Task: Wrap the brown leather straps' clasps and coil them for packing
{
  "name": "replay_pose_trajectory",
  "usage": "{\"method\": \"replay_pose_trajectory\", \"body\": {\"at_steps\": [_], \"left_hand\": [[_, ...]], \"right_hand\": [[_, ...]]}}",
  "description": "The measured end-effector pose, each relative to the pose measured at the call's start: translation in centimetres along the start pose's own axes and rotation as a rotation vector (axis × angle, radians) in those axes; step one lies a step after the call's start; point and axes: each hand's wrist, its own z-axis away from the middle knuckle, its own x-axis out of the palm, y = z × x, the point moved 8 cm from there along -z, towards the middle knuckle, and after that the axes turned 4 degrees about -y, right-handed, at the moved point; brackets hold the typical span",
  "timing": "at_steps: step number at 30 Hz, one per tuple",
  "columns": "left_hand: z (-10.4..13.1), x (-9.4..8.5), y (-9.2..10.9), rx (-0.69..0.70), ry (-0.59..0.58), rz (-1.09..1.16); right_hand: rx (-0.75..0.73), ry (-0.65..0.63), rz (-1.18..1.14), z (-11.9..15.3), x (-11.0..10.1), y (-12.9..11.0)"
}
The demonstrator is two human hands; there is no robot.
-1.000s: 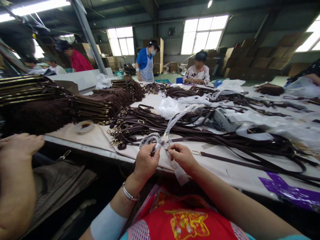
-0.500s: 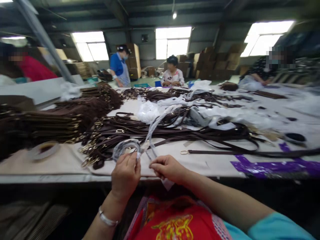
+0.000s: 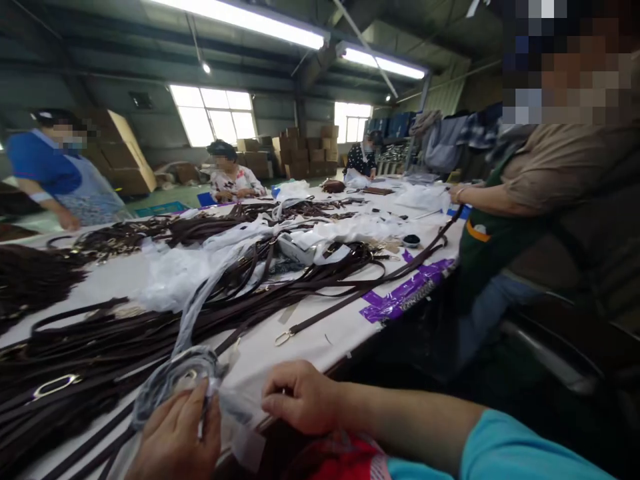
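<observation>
Here's my left hand (image 3: 183,433), cut off below, closed around a plastic-wrapped coil (image 3: 150,393) at the table's (image 3: 310,350) near edge; my fingers cover part of it. My right hand (image 3: 305,397) curls by that same edge, and whether it pinches anything, I can't tell. Beyond, white plastic (image 3: 170,277) partly hides dark straps (image 3: 115,330).

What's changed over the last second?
The view has swung right, bringing a standing co-worker into sight. The right hand has come away from the plastic strip, apparently letting go. The left hand still holds the wrapped coil; the dark straps still lie on the table.
</observation>
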Motion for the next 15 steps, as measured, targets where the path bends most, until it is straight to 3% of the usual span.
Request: {"method": "replay_pose_trajectory", "body": {"at_steps": [2,4,6,10,15], "left_hand": [[-1.2,0.9,0.6,-0.029,0.026,0.084],[-2.2,1.6,0.6,-0.13,0.045,0.182],[-2.8,2.1,0.2,-0.262,0.038,0.246],[-2.7,2.7,-1.2,-0.519,-0.041,0.396],[-0.4,4.4,-2.3,-1.022,-0.092,0.958]], "right_hand": [[-0.302,0.027,0.128,0.1,-1.2,-3.6],[-0.398,0.072,0.144,0.2,-2.2,-5.4],[-0.259,0.141,0.107,0.0,-3.3,-4.9],[0.143,0.127,0.041,0.7,-3.9,-0.4],[0.291,0.071,-0.161,0.8,-3.4,3.6]]}}
